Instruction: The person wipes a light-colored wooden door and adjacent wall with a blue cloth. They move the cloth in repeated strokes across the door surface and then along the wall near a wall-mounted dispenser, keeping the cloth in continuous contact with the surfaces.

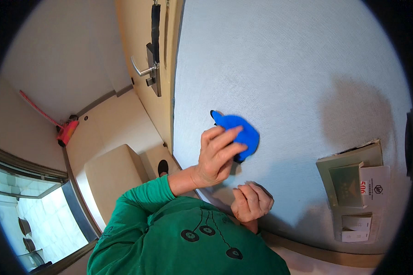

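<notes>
My left hand is at a pale, textured wall, its fingers over a blue cloth that lies against the surface. Dark edges show at two corners of the cloth, and the fingertips are blurred. Lower and to the right, my right hand is curled with the fingers folded in, close to the same wall. A dark edge runs behind its knuckles; whether that is shadow or a thing, I cannot tell. Both hands are in front of my green shirt.
A card holder with a card in it and a wall switch sit at the right. To the left are a door with a lever handle, a beige ottoman, a pink sweeper and a glazed opening.
</notes>
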{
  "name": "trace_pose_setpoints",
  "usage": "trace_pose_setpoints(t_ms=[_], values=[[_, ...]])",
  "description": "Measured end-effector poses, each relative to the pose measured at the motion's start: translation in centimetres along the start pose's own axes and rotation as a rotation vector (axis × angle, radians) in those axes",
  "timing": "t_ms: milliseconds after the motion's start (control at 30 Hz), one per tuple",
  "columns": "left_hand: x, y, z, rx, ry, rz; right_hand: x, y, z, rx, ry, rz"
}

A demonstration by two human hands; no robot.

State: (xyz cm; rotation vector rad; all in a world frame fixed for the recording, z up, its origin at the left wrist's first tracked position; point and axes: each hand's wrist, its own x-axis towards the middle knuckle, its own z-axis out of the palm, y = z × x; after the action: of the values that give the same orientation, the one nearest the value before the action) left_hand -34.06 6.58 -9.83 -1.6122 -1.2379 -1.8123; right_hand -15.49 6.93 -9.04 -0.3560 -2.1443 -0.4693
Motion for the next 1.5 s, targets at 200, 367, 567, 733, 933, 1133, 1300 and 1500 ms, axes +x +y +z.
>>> trace_pose_setpoints(t_ms=[200, 367, 567, 733, 933, 1133, 1300, 1500], values=[[2.0, -6.5, -2.8, 0.209, -0.112, 0.417, -0.4, 0.0, 0.3, 0.012, 0.007, -0.008], [4.8, -5.0, -2.0, 0.110, 0.133, -0.178, -0.4, 0.1, 0.6, 0.030, 0.024, -0.014], [1.3, -1.7, 0.2, 0.094, -0.092, 0.437, -0.4, 0.4, -0.2, 0.027, -0.020, -0.026], [-0.4, -4.5, -2.5, 0.271, -0.230, 0.535, -0.5, 0.3, -0.1, 0.023, -0.043, -0.011], [4.1, -4.7, -2.0, 0.181, 0.078, 0.049, -0.4, -0.2, 0.4, 0.018, -0.010, -0.002], [4.6, 0.4, 0.3, 0.027, 0.078, 0.075, -0.3, 0.1, 0.0, 0.052, -0.029, 0.000], [1.1, -0.8, -0.1, 0.127, -0.111, 0.462, -0.5, 0.2, -0.5, 0.033, -0.065, -0.010], [3.0, -3.7, -2.0, 0.230, -0.045, 0.349, -0.6, 0.3, 0.1, 0.057, -0.009, -0.005]])
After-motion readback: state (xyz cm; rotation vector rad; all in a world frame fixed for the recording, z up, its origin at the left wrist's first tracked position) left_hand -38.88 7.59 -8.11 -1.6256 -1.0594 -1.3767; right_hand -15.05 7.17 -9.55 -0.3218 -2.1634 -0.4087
